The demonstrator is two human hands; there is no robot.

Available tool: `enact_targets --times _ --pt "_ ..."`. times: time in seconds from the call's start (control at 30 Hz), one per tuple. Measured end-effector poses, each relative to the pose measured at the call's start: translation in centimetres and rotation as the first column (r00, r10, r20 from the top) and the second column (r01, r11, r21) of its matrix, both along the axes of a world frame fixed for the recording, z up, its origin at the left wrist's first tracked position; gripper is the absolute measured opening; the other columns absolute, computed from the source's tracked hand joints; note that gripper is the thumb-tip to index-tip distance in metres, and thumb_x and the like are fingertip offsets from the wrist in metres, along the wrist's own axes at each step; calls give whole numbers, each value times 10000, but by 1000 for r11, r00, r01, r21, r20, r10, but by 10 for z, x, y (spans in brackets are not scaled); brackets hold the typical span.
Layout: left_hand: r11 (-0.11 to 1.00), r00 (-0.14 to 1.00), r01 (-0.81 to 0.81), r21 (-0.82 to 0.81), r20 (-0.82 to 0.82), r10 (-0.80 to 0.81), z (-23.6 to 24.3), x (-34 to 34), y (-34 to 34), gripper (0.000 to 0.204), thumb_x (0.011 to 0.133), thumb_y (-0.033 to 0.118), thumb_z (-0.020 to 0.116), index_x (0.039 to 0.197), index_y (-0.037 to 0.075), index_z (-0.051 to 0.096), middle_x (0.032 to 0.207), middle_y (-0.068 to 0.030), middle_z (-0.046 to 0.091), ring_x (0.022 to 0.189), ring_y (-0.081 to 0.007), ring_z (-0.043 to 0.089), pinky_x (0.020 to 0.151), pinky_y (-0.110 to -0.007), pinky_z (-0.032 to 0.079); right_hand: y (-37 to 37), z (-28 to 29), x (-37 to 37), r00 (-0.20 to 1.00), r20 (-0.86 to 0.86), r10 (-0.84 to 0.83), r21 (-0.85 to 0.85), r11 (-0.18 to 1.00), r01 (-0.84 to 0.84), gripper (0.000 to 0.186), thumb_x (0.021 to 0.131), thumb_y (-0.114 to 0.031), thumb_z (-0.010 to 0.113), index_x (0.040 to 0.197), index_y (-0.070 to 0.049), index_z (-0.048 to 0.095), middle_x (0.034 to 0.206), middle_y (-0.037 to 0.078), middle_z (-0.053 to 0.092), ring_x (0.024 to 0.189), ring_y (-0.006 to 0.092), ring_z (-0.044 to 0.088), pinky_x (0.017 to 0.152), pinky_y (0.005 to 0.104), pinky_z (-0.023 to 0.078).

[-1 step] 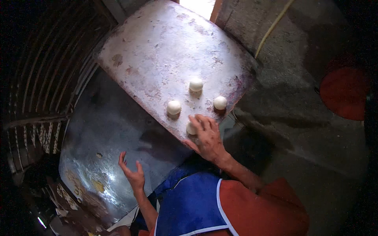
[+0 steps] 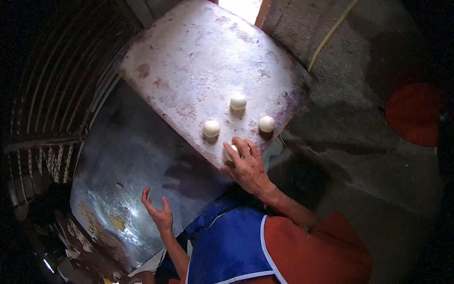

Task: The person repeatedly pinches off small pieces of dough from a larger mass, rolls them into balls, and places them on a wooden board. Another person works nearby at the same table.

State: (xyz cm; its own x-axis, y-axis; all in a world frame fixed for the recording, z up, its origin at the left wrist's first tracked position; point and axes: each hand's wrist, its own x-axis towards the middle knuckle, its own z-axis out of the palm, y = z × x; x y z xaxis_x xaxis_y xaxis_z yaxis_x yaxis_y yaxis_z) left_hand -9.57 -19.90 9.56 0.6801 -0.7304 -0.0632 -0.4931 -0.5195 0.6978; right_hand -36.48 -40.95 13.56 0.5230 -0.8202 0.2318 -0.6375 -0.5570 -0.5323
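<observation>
Four-cornered and dusted pale, a work board bears several white dough balls. My right hand is at its near corner, with fingers and thumb curled round one dough ball, whose right side they partly hide. Three others sit apart on the board: one dough ball to the left, one farther back and one to the right. Over the grey metal surface my left hand is raised, thumb and fingers spread, holding nothing.
Yellowish scraps lie on the metal surface, left of my left hand. A slatted wall stands at the far left. On the right are a concrete floor, a red round object and a yellow hose or cord.
The fingers of my right hand have drawn in closer round the near dough ball. My left hand keeps nearly the same place and pose.
</observation>
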Motion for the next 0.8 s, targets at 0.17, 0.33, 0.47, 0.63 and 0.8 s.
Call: enact_targets --times 0.17,0.33,0.47,0.63,0.8 --pt "980 979 -198 3 43 198 -17 24 66 655 888 64 592 1491 77 337 1469 -157 473 1362 -343 444 1098 -528 341 -3 15 33 982 123 146 196 966 -168 483 817 -29 653 1293 0 579 1153 177 627 1037 344 602 930 432 509" --pt "952 930 -305 -6 214 299 -50 48 104 611 921 95 609 1471 42 350 1420 -184 481 1312 -376 463 1095 -519 349 50 -19 119 779 399 483 266 752 -603 402 821 0 667 1216 -14 592 1105 160 648 973 358 604 866 452 509" --pt "917 834 -383 -109 387 394 -93 70 132 494 927 114 610 1390 38 457 1348 -178 524 1243 -381 500 1060 -507 371 84 -102 117 737 124 665 182 714 -676 408 762 -112 808 1095 -17 593 1031 155 585 957 361 573 818 466 504" --pt "911 798 -397 -114 447 404 -96 70 124 401 932 134 597 1315 53 514 1303 -166 547 1210 -374 519 1026 -505 385 77 -103 198 917 -67 393 -33 918 -396 484 715 -212 863 1026 -12 550 1002 163 519 956 395 503 845 516 430" --pt "907 802 -403 -125 429 416 -91 69 121 411 903 113 603 1301 60 511 1296 -160 553 1232 -358 514 1027 -509 387 149 -140 193 838 26 545 92 833 -545 375 773 -131 794 1021 -20 537 942 151 526 953 367 504 853 505 420"
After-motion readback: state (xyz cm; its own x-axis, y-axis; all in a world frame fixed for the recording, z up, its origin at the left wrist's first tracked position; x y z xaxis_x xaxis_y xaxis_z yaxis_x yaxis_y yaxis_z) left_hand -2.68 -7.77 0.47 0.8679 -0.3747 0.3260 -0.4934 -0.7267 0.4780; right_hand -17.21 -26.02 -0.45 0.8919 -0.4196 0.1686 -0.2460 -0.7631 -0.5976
